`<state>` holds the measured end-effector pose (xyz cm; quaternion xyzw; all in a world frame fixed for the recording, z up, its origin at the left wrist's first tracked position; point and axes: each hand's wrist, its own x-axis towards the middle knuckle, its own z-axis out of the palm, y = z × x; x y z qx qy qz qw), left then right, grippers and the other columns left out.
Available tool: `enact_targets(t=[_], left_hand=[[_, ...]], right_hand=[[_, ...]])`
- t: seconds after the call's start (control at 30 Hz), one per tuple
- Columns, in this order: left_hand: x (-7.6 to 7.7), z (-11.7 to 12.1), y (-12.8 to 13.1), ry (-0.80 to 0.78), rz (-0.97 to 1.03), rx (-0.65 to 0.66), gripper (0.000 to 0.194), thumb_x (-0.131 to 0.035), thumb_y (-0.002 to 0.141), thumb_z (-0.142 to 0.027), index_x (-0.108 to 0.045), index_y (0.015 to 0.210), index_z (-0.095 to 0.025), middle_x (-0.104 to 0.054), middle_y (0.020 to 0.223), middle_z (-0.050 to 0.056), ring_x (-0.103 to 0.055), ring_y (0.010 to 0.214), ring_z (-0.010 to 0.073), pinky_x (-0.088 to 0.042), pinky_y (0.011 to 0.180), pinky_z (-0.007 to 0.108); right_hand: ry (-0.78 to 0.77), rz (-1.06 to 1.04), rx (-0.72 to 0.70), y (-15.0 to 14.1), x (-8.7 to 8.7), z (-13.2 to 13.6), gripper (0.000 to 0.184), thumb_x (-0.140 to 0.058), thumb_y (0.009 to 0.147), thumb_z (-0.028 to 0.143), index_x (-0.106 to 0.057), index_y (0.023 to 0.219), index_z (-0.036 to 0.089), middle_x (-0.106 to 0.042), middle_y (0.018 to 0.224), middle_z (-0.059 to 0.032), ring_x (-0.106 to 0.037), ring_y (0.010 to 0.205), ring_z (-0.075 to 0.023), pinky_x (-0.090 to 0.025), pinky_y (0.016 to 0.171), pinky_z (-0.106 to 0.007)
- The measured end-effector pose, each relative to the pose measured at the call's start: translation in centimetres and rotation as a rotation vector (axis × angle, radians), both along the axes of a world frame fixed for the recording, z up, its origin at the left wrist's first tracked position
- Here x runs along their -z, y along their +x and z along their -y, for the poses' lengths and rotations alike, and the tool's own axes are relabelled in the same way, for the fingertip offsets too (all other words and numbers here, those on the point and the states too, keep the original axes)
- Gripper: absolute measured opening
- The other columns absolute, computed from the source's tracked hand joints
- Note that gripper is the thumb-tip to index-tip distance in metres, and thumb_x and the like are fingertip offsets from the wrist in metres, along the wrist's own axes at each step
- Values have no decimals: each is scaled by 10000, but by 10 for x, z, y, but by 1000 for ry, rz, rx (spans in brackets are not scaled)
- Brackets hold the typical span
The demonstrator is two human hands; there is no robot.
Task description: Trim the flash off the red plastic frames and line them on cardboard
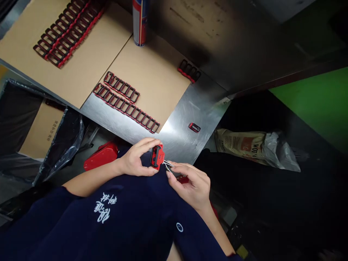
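Note:
Between the thumb and fingers of my left hand (138,157) is a red-and-black plastic frame part (157,157), held above my lap at the table's front edge. My right hand (191,181) is closed on a pair of thin metal tweezers (169,165). Their tips meet the red side of the part; whether they grip anything there is too small to tell. A similar loose frame (194,127) lies on the bare metal tabletop, beyond my right hand.
Rows of like frames (126,105) lie on a cardboard sheet (154,69), with more (67,32) on the left sheet. A spray can (140,23) stands at the back. A paper sack (241,145) is at right; a lined box (40,130) sits lower left.

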<state>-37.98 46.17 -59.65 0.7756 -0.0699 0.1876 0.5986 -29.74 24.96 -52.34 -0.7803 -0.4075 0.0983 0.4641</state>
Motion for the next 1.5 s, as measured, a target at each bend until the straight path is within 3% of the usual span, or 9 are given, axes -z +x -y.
enact_targets(t=[0.33,0.53,0.67,0.83,0.97,1.13,1.3,1.43,1.5], left_hand=[[76,-139,166,811,-580,79,743,-708,734,-246,-495,1434,-116,-488,1477,154,-224,1492,383,-27,1253,607],[72,-157,174,936,-699,143,724,-673,731,-137,-483,1426,-76,-438,1517,210,-184,1501,445,21,1174,748],[57,-108,187,915,-632,150,668,-622,780,-128,-479,1427,-51,-390,1543,221,-105,1517,465,89,1159,758],[52,35,244,768,-455,388,625,-615,861,-172,-482,1471,-154,-364,1595,150,-271,1488,316,-237,1238,462],[57,114,271,657,-478,445,536,-607,849,-98,-563,1382,-133,-502,1490,193,-418,1378,314,-338,1159,451],[58,123,250,446,-604,369,565,-593,891,-165,-486,1439,-75,-665,1185,195,-602,1149,287,-444,1051,436],[37,98,159,116,-711,359,691,-545,963,-311,-264,1575,-159,-638,1107,97,-703,734,134,-588,749,321],[12,97,86,-264,-717,401,783,-725,859,-385,-370,1528,-187,-654,1102,81,-710,830,168,-601,775,341],[2,98,68,-188,-661,351,725,-783,813,-392,-498,1445,-179,-665,1138,92,-692,950,202,-583,875,373]], right_hand=[[-9,-12,318,-14,23,-4,99,-730,900,165,-678,965,219,-747,947,-45,-749,845,-228,-646,770,-336],[10,-9,423,-20,26,3,72,-716,910,176,-682,959,217,-749,946,-43,-747,836,-219,-635,773,-331],[14,-26,471,-22,29,14,44,-710,917,188,-695,946,218,-753,951,-43,-748,844,-218,-631,781,-329],[6,-31,492,-22,30,35,13,-699,922,205,-711,924,210,-754,953,-52,-750,863,-227,-633,786,-333],[28,-12,535,-24,26,59,25,-692,917,209,-714,907,215,-754,947,-49,-749,862,-230,-633,781,-337],[69,-74,656,-24,32,91,58,-695,911,243,-728,876,209,-755,918,-54,-748,857,-234,-628,810,-342],[307,-489,644,-9,52,111,235,-718,910,394,-714,820,178,-751,967,-109,-742,922,-262,-640,798,-356],[472,-908,495,9,61,102,389,-804,829,533,-679,771,169,-737,1061,-134,-711,1049,-304,-657,774,-373],[478,-1057,429,15,62,91,403,-846,790,533,-675,768,168,-746,984,-109,-735,945,-273,-661,713,-333]])
